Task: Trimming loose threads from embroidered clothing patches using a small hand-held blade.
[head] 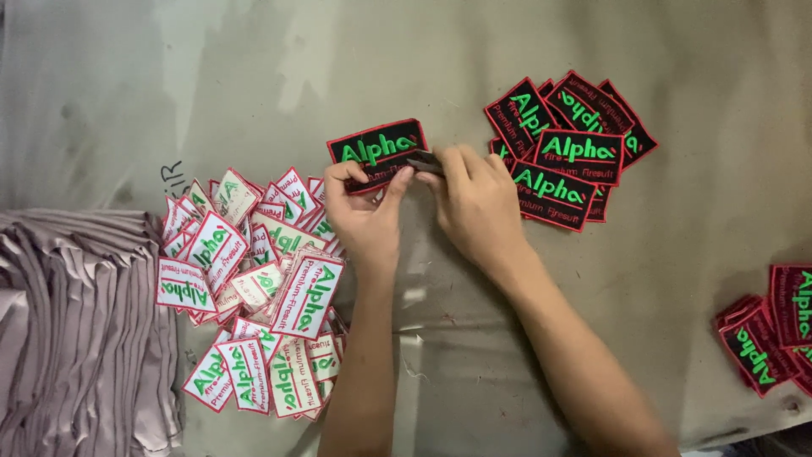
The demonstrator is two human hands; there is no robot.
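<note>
My left hand [365, 207] and my right hand [475, 199] meet at the middle of the grey table [592, 296]. Together they grip a black embroidered patch [378, 151] with a red border and green lettering, pinching its lower edge. My right hand's fingers also pinch a small dark strip [425, 162] at the patch's right corner. Just right of my right hand lies a pile of black patches [575, 148]. A heap of white patches [258, 288] with red borders and green lettering spreads out left of my left forearm.
A stack of folded mauve cloth [76, 330] fills the lower left. More red-backed patches [774, 330] lie at the right edge. The table's front edge runs along the bottom right corner.
</note>
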